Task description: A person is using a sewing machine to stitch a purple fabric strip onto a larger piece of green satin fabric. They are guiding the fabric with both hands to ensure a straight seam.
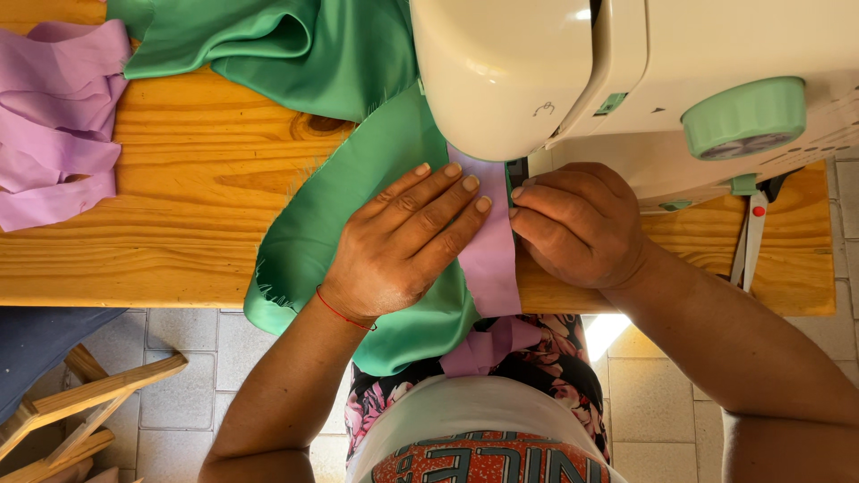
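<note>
On a wooden table (179, 233) above a tiled floor (224, 358), the left hand (403, 241) presses flat on green cloth (358, 179); the right hand (582, 224), fingers curled, pinches a purple strip (490, 259) beside the sewing machine (626, 63).

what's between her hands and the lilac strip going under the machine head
Nothing visible. The left hand lies flat on the green fabric with fingertips on the lilac strip; the right hand touches its other edge. The sewing machine head hides the needle area.
</note>
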